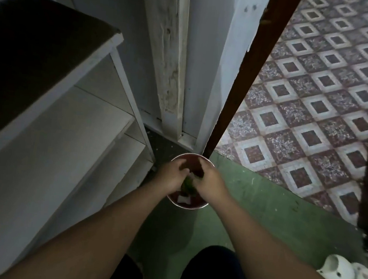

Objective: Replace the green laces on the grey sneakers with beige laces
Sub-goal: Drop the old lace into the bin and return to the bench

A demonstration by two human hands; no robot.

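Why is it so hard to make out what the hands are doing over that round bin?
Head view: the corner is dim, so the bin and the green bundle between the left hand and right hand look murky; the patterned floor is brighter; the wide lens bends the door frame.
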